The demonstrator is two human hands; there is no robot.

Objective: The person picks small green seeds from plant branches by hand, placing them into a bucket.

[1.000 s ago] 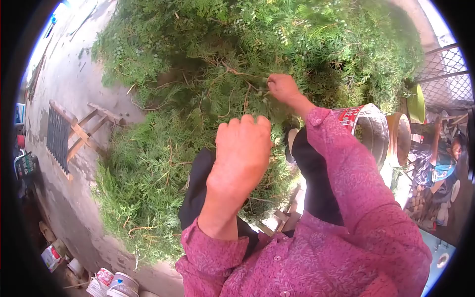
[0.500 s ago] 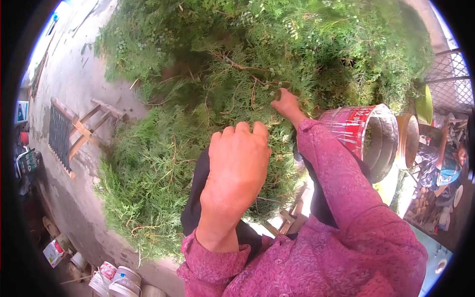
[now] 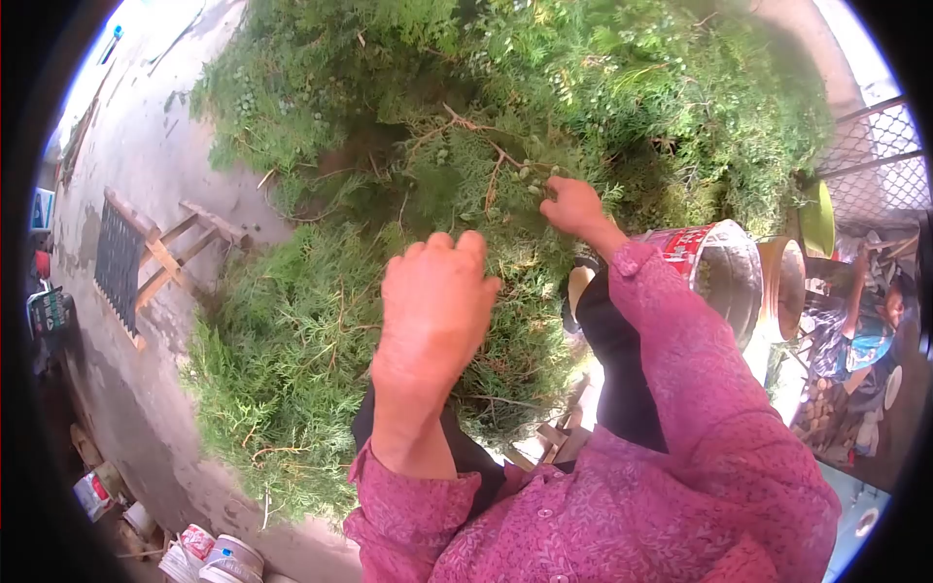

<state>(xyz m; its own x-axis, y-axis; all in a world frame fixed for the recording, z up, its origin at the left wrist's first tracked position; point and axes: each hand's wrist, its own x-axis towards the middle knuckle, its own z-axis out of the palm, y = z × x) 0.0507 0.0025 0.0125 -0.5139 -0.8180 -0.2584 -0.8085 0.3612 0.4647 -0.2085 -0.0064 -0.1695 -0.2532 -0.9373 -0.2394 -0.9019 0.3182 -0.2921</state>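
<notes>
A large heap of cut evergreen branches (image 3: 292, 330) with flat green sprays fills the space before me. My left hand (image 3: 432, 306) is raised over it, back towards me, fingers curled closed; whatever lies in the palm is hidden. Farther out, my right hand (image 3: 575, 206) is closed in a pinch beside small green cones (image 3: 530, 175) on a brown-stemmed branch (image 3: 501, 154). What sits between those fingertips is too small to make out.
A red and white bucket (image 3: 685, 251) lies tipped by my right forearm, with a tan container (image 3: 780, 287) beyond it. On the left a wooden folding seat (image 3: 165, 260) rests on the concrete. White buckets (image 3: 231, 562) stand lower left. Another person (image 3: 860, 325) is at far right.
My left hand has shifted left and turned slightly. The right hand has moved a little to the right, and the cones beside it show more plainly. The view has shifted a little.
</notes>
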